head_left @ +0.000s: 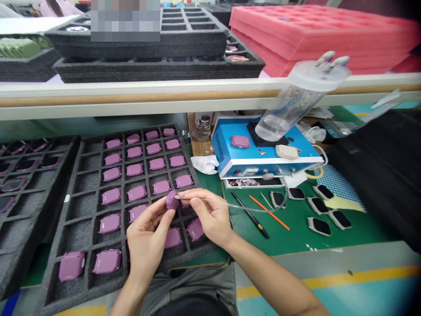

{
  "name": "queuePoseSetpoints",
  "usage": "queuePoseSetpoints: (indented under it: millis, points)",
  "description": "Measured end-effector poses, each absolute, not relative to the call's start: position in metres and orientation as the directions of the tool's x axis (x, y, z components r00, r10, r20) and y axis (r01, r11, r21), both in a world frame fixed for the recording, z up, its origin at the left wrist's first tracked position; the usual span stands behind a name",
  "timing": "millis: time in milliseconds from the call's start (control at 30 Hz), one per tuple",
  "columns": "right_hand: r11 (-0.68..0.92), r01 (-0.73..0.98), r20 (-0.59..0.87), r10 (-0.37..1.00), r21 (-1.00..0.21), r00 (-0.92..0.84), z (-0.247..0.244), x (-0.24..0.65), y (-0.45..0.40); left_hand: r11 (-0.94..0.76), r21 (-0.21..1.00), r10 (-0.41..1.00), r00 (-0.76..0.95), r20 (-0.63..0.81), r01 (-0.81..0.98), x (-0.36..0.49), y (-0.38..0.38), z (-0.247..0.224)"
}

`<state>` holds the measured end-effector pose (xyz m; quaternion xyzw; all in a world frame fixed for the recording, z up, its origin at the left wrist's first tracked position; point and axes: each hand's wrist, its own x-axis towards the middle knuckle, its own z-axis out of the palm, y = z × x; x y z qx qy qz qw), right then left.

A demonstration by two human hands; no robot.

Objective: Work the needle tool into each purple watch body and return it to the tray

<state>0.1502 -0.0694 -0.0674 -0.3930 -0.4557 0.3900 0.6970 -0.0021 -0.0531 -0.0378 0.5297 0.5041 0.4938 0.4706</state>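
Note:
Between the thumb and fingers of my left hand [146, 237] is a purple watch case [171, 200], turned on its edge above the tray. My right hand [210, 215] pinches the end of a thin clear tube [237, 205], its tip touching or very close to the case's side. Beneath both hands lies a dark grey foam tray [74, 210] with purple watch cases [110, 223] in many of its compartments. From my right hand the tube curves off to the right, toward the blue machine [226, 145].
On the machine stands a clear cylinder [279, 105]. Right of the tray lie a black pen [250, 215], an orange stick [268, 212] and several pale watches [319, 226]. Another foam tray [42, 180] holds dark-screened watches at left. A shelf edge [148, 103] crosses behind, bearing black and pink foam trays [296, 48].

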Motion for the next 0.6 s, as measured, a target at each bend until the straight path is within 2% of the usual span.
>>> queuePoseSetpoints:
  millis: [600]
  points:
    - [0.384,-0.19,0.323,0.902,-0.904,0.286,-0.0654,0.1495,-0.07,-0.056,0.995,0.998,0.003,0.056,0.087,-0.0025,-0.054,-0.0362]
